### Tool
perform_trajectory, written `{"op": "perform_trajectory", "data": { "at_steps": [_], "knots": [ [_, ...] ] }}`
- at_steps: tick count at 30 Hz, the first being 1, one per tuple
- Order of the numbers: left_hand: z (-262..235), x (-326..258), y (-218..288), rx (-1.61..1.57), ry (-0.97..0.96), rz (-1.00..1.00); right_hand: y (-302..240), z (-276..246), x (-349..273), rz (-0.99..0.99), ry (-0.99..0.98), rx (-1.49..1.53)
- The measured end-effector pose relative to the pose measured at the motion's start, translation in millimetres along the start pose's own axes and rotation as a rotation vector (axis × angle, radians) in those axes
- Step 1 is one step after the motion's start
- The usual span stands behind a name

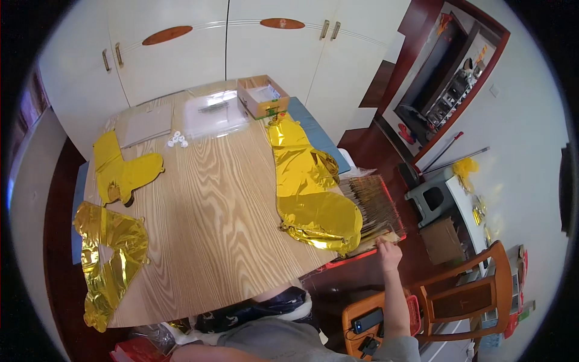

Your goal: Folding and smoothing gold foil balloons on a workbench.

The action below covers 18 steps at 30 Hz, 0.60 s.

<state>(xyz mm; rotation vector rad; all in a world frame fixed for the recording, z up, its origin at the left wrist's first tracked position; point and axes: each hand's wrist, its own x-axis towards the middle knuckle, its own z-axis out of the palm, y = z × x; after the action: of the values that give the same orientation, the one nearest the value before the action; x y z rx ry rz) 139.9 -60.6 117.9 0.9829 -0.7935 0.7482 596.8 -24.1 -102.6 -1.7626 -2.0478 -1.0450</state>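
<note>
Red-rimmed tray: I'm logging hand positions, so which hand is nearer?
Right, as far as shows. The right hand is at the red-rimmed tray's near edge; the left hand is out of view.

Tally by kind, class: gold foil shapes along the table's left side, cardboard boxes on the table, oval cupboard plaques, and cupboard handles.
Gold foil shapes: 2
Cardboard box: 1
Oval plaques: 2
Cupboard handles: 4
Total: 9

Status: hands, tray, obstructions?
Left hand out of view. Right hand at red-edged tray's near edge, grip unclear. Thin brown strips inside. Large gold foil piece overlaps tray in this view.
</note>
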Motion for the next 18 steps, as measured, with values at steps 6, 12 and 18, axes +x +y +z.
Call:
{"op": "perform_trajectory", "data": {
  "at_steps": [6,12,18],
  "knots": [
    [11,-19,-51,0.046,0.005,0.34,-8,21,-23,0.008,-0.155,0.09],
    [15,-10,-35,0.084,0.043,0.224,-1,59,1,0.04,-0.378,0.131],
    [10,-5,14,0.125,-0.011,0.025,-4,45,21,0.139,-0.315,0.225]
  ]
}}
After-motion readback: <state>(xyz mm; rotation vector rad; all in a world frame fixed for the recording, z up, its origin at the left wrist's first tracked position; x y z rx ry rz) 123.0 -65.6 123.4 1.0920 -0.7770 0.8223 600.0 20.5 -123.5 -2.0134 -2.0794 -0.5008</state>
